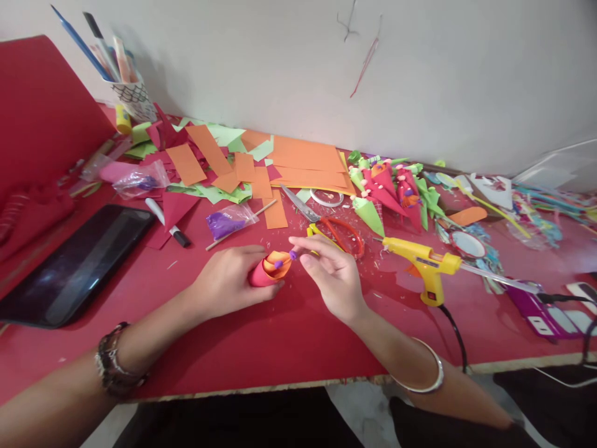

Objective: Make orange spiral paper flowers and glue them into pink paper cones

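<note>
My left hand (233, 280) is closed round a rolled red and orange paper cone (267, 272) with its opening turned to the right. A small purple ball (278, 264) sits inside the cone's mouth. Just right of it, my right hand (333, 274) pinches another purple piece (293, 254) between thumb and finger, close to the cone's rim. Whether that piece touches the cone, I cannot tell. Beyond my hands lies a clear bag of purple clay-like material (228, 222), with a thin stick (240, 225) beside it.
Orange-handled scissors (342, 233) lie behind my right hand. To the right rests a yellow glue gun (422, 264), its cord hanging over the edge. A pile of paper cones (387, 190), orange paper sheets (305, 155), a black tablet (79, 264) and a pen cup (135, 99) surround the work area.
</note>
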{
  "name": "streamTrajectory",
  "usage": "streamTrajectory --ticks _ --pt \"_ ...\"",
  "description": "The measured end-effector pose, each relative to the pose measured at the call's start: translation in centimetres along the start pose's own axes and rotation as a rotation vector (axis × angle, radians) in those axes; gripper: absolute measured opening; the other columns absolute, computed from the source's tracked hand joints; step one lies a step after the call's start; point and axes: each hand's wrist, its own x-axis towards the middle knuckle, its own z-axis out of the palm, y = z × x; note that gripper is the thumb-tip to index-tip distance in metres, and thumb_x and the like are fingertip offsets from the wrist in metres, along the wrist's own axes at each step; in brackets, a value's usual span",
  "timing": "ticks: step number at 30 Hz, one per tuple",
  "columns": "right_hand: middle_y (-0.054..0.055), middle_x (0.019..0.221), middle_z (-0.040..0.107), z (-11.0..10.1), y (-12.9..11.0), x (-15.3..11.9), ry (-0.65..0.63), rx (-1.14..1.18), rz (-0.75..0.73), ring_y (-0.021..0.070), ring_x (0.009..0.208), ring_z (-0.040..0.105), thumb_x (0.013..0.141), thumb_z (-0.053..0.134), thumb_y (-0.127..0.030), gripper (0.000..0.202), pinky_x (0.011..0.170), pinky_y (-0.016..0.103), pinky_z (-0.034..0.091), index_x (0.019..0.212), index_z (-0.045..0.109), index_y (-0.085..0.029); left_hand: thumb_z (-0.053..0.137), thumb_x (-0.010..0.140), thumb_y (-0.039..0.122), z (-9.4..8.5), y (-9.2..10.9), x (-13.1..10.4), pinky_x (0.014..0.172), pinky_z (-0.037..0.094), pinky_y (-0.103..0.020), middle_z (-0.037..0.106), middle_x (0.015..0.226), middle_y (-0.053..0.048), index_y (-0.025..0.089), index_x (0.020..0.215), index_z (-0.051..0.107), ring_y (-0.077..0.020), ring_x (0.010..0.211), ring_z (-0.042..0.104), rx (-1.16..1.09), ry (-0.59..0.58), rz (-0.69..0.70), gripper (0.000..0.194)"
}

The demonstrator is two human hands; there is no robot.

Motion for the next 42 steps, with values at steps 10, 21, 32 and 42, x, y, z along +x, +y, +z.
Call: streamTrajectory --ticks 10,21,32,42 --pt "0.000 0.092 0.060 -0.1 0.1 -0.2 -0.039 -0.073 -0.049 0.0127 0.087 0.055 0.083 0.050 -0.020 0.025 0.079 0.031 0.047 0.101 0.062 -0.032 0.051 0.075 0.033 0.1 0.1 -0.1 0.056 0.037 -0.022 0.052 0.067 0.001 0.016 0.071 0.050 -0.0113 0.059 0.046 -0.071 -0.021 0.020 0.017" --pt "0.002 0.088 0.054 0.2 0.7 0.1 -0.009 -0.178 -0.019 0.0129 0.082 0.053 0.079 0.052 -0.019 0.019 0.074 0.028 0.047 0.097 0.058 -0.024 0.046 0.077 0.037 -0.4 0.1 -0.3 0.091 0.039 -0.035 0.058 0.109 -0.006 0.019 0.101 0.057 -0.0230 0.103 0.051 -0.835 -0.103 -0.174 0.032" --pt "0.003 0.088 0.053 0.5 1.1 -0.3 -0.142 -0.367 -0.079 0.0151 0.085 0.055 0.077 0.055 -0.019 0.022 0.077 0.031 0.047 0.098 0.056 -0.023 0.052 0.071 0.036 0.9 0.2 0.0 0.085 0.043 -0.033 0.064 0.099 -0.007 0.019 0.094 0.061 -0.0231 0.100 0.054 -1.275 -0.168 -0.270 0.030" --pt "0.004 0.093 0.055 0.0 0.8 -0.4 -0.095 -0.617 -0.339 0.0158 0.087 0.053 0.081 0.050 -0.014 0.025 0.076 0.032 0.047 0.100 0.062 -0.026 0.050 0.070 0.028 1.0 0.2 0.1 0.081 0.044 -0.030 0.063 0.097 -0.007 0.017 0.089 0.060 -0.0194 0.094 0.055 -1.451 -0.144 -0.308 0.024"
